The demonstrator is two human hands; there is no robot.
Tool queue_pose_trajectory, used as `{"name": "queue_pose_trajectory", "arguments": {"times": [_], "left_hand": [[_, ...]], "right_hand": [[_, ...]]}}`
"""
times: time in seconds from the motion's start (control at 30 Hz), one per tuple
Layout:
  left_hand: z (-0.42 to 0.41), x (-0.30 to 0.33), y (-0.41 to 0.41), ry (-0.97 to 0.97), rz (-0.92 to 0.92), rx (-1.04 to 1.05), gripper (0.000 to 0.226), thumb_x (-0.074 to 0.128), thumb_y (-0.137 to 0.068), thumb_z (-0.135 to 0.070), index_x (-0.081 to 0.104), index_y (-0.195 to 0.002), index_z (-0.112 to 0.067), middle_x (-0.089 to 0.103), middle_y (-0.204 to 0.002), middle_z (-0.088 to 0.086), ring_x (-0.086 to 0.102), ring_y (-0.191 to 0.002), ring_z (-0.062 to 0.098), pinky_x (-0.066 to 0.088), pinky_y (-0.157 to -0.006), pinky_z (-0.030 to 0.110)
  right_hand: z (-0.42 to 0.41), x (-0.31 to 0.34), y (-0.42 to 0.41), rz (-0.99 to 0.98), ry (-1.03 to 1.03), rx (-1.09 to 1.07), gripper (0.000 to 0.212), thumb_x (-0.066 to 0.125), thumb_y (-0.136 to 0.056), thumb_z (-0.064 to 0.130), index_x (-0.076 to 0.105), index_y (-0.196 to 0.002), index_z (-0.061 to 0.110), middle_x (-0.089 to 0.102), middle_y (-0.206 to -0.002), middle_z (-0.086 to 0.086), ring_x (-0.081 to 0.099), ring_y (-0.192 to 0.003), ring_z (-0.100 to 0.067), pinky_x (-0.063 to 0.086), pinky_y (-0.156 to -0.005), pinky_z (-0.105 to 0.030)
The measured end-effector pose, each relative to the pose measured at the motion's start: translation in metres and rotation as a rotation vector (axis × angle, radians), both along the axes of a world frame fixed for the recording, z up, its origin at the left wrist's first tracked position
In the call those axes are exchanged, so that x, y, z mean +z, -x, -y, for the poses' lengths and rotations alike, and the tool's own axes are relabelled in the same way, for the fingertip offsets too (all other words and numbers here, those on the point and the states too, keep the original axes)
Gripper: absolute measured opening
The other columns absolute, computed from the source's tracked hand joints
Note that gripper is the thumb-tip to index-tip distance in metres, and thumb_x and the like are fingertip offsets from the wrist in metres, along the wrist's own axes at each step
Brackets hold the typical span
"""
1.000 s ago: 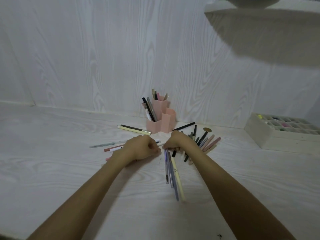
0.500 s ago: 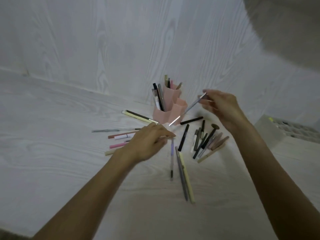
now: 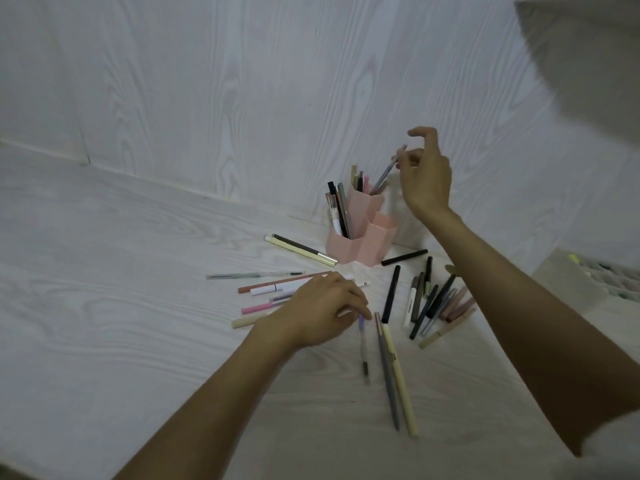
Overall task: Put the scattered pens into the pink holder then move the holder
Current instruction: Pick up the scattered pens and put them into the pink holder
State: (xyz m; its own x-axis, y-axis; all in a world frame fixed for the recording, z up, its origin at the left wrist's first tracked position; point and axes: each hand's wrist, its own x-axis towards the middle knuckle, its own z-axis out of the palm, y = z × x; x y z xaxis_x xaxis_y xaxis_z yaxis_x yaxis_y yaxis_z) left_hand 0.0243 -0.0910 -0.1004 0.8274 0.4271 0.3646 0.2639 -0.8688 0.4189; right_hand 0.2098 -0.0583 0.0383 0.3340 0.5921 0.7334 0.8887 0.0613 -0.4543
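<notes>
Right hand (image 3: 424,174) has carried its grey pen (image 3: 384,174) up, pinching it tip-down into the pink holder (image 3: 363,237)'s far compartment. Left hand (image 3: 322,306) pinches a purple pen (image 3: 362,337) on the tabletop (image 3: 138,306); next, let go.

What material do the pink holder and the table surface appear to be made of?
Pink holder: probably moulded plastic, matte, judging by its even colour and crisp flat facets. Table surface: pale wood or wood-look laminate with printed-looking grain; which one cannot be told.
</notes>
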Motion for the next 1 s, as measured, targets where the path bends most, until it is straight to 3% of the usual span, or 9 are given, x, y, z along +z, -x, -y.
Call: {"name": "queue_pose_trajectory", "arguments": {"times": [0.13,0.27,0.37,0.43,0.5,0.63,0.77,0.87,1.0], "left_hand": [[0.001,0.0,-0.001,-0.005,0.002,0.017,0.023,0.055,-0.089,-0.027,0.07,-0.104,-0.035,0.063,-0.113,-0.016,0.047,-0.106,0.008,0.025,-0.086,0.018],[0.002,0.002,0.0,0.0,-0.003,0.024,0.024,0.054,-0.088,-0.026,0.07,-0.103,-0.035,0.063,-0.113,-0.016,0.046,-0.107,0.008,0.026,-0.086,0.018],[0.002,0.003,0.0,-0.01,-0.01,0.019,0.023,0.054,-0.087,-0.027,0.07,-0.102,-0.034,0.062,-0.113,-0.015,0.046,-0.106,0.008,0.027,-0.089,0.02],[0.003,0.004,0.001,-0.024,-0.025,0.021,0.022,0.055,-0.083,-0.029,0.068,-0.1,-0.033,0.061,-0.112,-0.014,0.044,-0.106,0.008,0.028,-0.091,0.022],[0.004,0.004,0.001,-0.055,-0.039,0.027,0.021,0.056,-0.079,-0.031,0.067,-0.097,-0.031,0.059,-0.108,-0.013,0.044,-0.103,0.008,0.029,-0.091,0.025],[0.007,0.005,-0.002,-0.087,-0.073,0.021,0.015,0.055,-0.077,-0.031,0.063,-0.09,-0.028,0.055,-0.102,-0.009,0.04,-0.097,0.01,0.031,-0.086,0.028],[0.009,0.004,-0.001,-0.096,-0.101,0.001,0.007,0.053,-0.076,-0.031,0.056,-0.081,-0.026,0.048,-0.089,-0.008,0.033,-0.087,0.011,0.025,-0.073,0.027],[0.011,0.005,-0.001,-0.102,-0.102,-0.009,0.007,0.054,-0.076,-0.032,0.055,-0.079,-0.027,0.046,-0.084,-0.01,0.033,-0.085,0.01,0.026,-0.071,0.028],[0.013,0.007,0.003,-0.066,-0.058,-0.021,0.01,0.057,-0.076,-0.028,0.054,-0.085,-0.03,0.054,-0.087,-0.012,0.033,-0.085,0.008,0.024,-0.069,0.026]], "right_hand": [[-0.003,-0.01,0.001,0.162,0.085,-0.074,0.018,0.046,-0.097,0.025,0.055,-0.108,0.014,0.072,-0.089,-0.004,0.064,-0.071,-0.02,0.044,-0.059,-0.029],[-0.003,-0.017,-0.003,0.281,0.285,-0.085,0.027,0.049,-0.094,0.019,0.069,-0.111,0.013,0.068,-0.116,-0.003,0.058,-0.111,-0.021,0.045,-0.089,-0.031],[0.009,-0.017,0.0,0.232,0.273,-0.051,0.032,0.05,-0.092,0.017,0.061,-0.122,0.014,0.06,-0.127,-0.004,0.046,-0.124,-0.023,0.036,-0.103,-0.035],[0.026,-0.019,0.006,0.126,0.17,0.013,0.031,0.052,-0.091,0.019,0.058,-0.122,0.017,0.06,-0.12,0.001,0.047,-0.118,-0.019,0.037,-0.094,-0.029],[0.049,-0.027,0.013,0.099,0.202,0.109,0.024,0.053,-0.09,0.02,0.062,-0.112,0.022,0.061,-0.106,0.009,0.052,-0.102,-0.013,0.037,-0.08,-0.024],[0.098,-0.06,0.02,0.197,0.565,0.19,0.018,0.058,-0.089,0.025,0.064,-0.105,0.026,0.062,-0.098,0.011,0.055,-0.086,-0.005,0.043,-0.072,-0.022],[0.122,-0.09,0.018,0.127,0.835,0.224,0.016,0.065,-0.085,0.024,0.065,-0.101,0.025,0.065,-0.099,0.003,0.058,-0.082,-0.01,0.048,-0.073,-0.026],[0.128,-0.109,0.013,0.044,0.725,0.22,0.019,0.062,-0.087,0.025,0.065,-0.106,0.024,0.063,-0.105,0.002,0.055,-0.09,-0.011,0.045,-0.082,-0.025],[0.129,-0.135,0.008,0.118,0.625,0.193,0.03,0.052,-0.094,0.03,0.059,-0.123,0.025,0.055,-0.129,0.003,0.043,-0.123,-0.015,0.03,-0.105,-0.031]]}}
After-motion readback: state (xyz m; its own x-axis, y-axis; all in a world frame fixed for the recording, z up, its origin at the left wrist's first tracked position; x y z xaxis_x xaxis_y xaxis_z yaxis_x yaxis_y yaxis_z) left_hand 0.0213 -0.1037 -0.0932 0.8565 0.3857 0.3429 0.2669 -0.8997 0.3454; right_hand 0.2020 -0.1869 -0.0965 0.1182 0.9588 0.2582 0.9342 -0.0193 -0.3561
